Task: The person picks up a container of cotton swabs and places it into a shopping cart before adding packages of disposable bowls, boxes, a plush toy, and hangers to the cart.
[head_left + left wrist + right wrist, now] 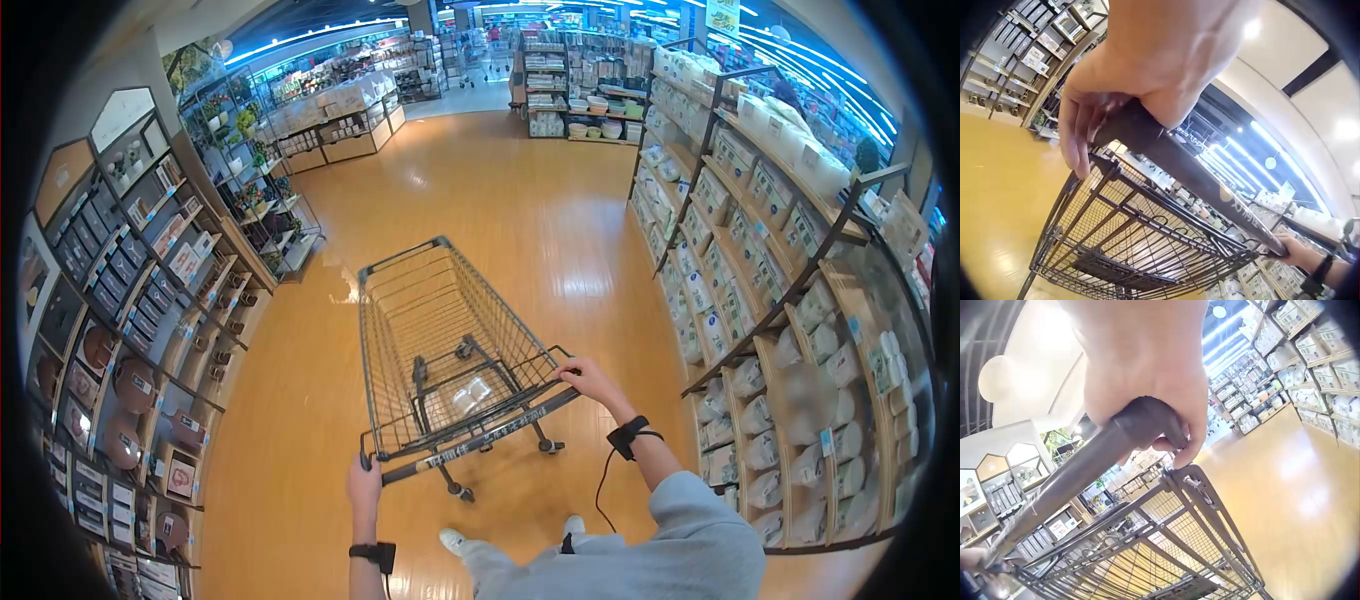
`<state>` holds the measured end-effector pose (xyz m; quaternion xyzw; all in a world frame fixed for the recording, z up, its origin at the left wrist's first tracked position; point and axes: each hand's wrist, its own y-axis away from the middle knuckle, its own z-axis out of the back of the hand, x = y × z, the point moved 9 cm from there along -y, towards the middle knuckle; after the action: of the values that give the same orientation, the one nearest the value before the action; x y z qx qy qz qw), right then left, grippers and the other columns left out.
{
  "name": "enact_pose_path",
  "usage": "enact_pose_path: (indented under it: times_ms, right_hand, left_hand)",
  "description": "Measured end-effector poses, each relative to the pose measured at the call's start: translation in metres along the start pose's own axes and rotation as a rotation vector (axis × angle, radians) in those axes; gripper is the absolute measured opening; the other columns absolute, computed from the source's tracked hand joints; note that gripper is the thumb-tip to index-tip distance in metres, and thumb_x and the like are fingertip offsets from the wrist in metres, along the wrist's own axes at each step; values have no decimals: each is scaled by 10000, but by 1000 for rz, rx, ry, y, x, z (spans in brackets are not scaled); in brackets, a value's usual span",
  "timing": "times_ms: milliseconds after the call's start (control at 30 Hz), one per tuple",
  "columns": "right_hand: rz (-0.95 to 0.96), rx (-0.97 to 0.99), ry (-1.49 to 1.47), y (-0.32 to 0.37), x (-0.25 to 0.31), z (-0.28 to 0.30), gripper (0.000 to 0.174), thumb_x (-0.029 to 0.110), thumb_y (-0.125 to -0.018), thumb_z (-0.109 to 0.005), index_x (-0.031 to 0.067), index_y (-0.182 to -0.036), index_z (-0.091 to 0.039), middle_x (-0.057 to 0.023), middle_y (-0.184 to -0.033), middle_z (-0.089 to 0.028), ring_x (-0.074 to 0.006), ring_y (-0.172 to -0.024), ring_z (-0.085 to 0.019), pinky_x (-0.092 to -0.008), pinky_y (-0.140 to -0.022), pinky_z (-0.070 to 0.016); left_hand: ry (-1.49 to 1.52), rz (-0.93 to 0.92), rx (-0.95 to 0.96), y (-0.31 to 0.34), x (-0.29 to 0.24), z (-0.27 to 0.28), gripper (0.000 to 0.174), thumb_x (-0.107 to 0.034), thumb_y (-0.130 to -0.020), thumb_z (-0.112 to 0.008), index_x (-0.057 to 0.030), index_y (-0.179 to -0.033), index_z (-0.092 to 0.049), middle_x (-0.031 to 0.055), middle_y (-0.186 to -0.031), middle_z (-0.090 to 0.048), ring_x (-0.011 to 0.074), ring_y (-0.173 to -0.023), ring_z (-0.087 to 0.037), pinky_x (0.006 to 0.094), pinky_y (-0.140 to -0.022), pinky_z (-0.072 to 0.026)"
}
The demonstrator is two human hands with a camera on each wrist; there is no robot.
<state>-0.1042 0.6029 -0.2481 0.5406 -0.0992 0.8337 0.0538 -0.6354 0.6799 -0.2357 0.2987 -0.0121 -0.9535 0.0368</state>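
Note:
A metal wire shopping cart (pixel 440 350) stands in front of the person, angled slightly to the left, with nothing in its basket. My left hand (pixel 365 484) grips the left end of its dark push handle (pixel 480 437). At the handle's right end, my right hand (pixel 592 381) curls round the corner. In the left wrist view the left hand (pixel 1147 69) wraps over the handle end, fingers hanging down beside it. The right wrist view has the right hand (pixel 1147 381) over the other end, its fingertips showing underneath.
Shelves of boxes and brown pans (pixel 130 390) line the left side. Along the right runs a long rack of white packaged goods (pixel 740 250). A plant stand (pixel 270 200) is ahead on the left, with a shelf of bowls (pixel 590 105) farther off. Shiny wooden floor (pixel 480 190) stretches between them.

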Motion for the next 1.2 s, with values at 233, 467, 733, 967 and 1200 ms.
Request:
enact_pose_path:
  times_ms: [233,467,733,967,1200]
  right_hand:
    - [-59,-223,135,20,43,-69,141,109,-826,-616,19,-856,-720,-100,-790,-698,-189,-761,-643,-307,-705,-487]
    - [-263,-422,209,25,61,-125,121,83,-800,-618,-1,-830,-702,-100,-764,-690,-185,-737,-638,-311,-683,-483]
    - [-281,-433,423,-21,95,-178,689,157,-808,-672,139,-1453,-430,-223,-1474,-410,-404,-1352,-395,-456,-1132,-310]
    - [-591,-585,446,-90,76,-177,800,184,-800,-689,103,-1508,-327,-305,-1532,-265,-500,-1300,-426,-445,-1060,-411]
    - [-856,-633,468,-147,37,-184,675,16,-826,-600,70,-1462,-381,-314,-1276,-524,-459,-1101,-566,-471,-922,-486]
  left_hand:
    - [-113,-133,61,-144,10,12,583,-390,-897,-592,42,-1279,-504,257,-895,-661,432,-877,-651,513,-757,-515]
    - [-181,-454,106,-245,-32,22,614,-453,-864,-619,21,-1231,-482,250,-1016,-620,429,-902,-641,503,-756,-519]
    - [-98,-663,276,-381,-78,-11,539,-321,-819,-646,-24,-1245,-500,247,-974,-654,422,-929,-637,504,-782,-513]
    - [-107,-811,456,-483,-143,-55,573,-293,-822,-621,-30,-1311,-479,266,-1017,-655,430,-942,-632,508,-807,-507]
    - [-228,-1009,497,-576,-220,-106,588,-331,-846,-583,13,-1303,-447,272,-949,-671,443,-890,-652,508,-772,-527]
